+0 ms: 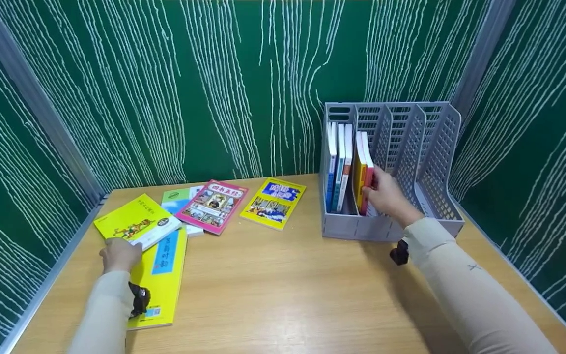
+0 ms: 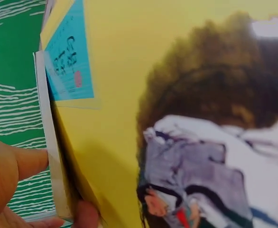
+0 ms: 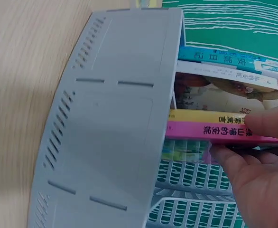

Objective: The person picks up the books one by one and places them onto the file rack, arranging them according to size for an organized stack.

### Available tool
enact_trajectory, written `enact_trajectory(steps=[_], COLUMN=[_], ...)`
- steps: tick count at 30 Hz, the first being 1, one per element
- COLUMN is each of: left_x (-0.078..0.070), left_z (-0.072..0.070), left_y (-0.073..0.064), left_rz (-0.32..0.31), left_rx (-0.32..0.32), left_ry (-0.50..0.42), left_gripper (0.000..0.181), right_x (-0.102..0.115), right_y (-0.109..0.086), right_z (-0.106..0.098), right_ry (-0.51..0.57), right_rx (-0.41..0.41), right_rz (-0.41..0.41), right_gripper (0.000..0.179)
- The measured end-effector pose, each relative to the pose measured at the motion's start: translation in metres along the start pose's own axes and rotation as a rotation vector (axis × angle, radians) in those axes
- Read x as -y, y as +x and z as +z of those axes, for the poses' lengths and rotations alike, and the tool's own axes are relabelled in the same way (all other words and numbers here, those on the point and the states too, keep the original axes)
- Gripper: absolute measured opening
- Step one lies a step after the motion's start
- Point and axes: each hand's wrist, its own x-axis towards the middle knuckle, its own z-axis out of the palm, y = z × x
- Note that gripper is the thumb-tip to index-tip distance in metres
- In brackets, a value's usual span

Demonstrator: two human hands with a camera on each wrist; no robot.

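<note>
At the left, my left hand [image 1: 120, 254] grips the lower edge of a yellow-green book [image 1: 138, 216] with a cartoon on its cover. This book is tilted over a larger yellow book [image 1: 172, 295] with a blue label. In the left wrist view, the thumb and fingers stand on either side of a book's edge [image 2: 51, 142]. At the grey magazine rack [image 1: 356, 227], my right hand [image 1: 388, 194] pinches a book with a pink-red spine [image 3: 191, 131] in the second compartment from the left. A yellow-spined book [image 3: 191, 115] stands against it, fingertips right at both spines.
Several upright books [image 1: 338, 172] fill the rack's leftmost compartment. A pink comic-style book [image 1: 215, 204] overlaps a green and blue book [image 1: 172, 196] near the back wall [image 1: 214, 98]. Another yellow book [image 1: 274, 202] lies flat on the wooden table [image 1: 273, 285] between that group and the rack.
</note>
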Motion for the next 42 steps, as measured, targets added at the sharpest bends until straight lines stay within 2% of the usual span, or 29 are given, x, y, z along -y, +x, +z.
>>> enact_trajectory(steps=[3,7,13,18,21,25,30,33,37,42], left_x=[-0.001,-0.003,-0.006,-0.005,-0.003,-0.001,-0.001,-0.001,-0.002,-0.006], left_z=[0.0,-0.001,-0.004,-0.004,-0.004,-0.004,-0.005,-0.005,-0.006,-0.004], left_y=[0.004,0.005,0.007,0.012,0.015,0.018,0.014,0.009,0.005,0.001], left_rz=[0.008,-0.015,-0.088,-0.146,-0.165,-0.173,-0.211,-0.201,-0.155,-0.128], left_rx=[-0.006,-0.014,-0.002,0.01,0.017,0.051,0.09,0.095,0.105,0.092], left_ry=[-0.03,-0.1,-0.274,-0.431,-0.488,-0.551,-0.7,-0.762,-0.808,-0.827], left_gripper=[0.08,0.082,0.078,0.081,0.081,0.08,0.078,0.074,0.073,0.08], right_x=[-0.001,-0.004,-0.006,-0.008,-0.009,-0.012,-0.02,-0.026,-0.034,-0.04], right_y=[0.003,0.005,0.003,0.002,0.003,0.002,-0.002,-0.005,-0.01,-0.017], right_z=[-0.004,-0.008,-0.008,-0.008,-0.007,-0.008,-0.009,-0.009,-0.009,-0.009], right_ry=[-0.026,-0.047,-0.044,-0.039,-0.04,-0.033,-0.062,-0.108,-0.141,-0.162], right_rx=[0.01,-0.002,-0.042,-0.068,-0.073,-0.081,-0.079,-0.072,-0.075,-0.108], right_rz=[-0.003,-0.013,-0.012,-0.021,-0.035,-0.053,-0.06,-0.073,-0.105,-0.153], right_gripper=[0.059,0.061,0.068,0.066,0.063,0.059,0.05,0.044,0.038,0.033])
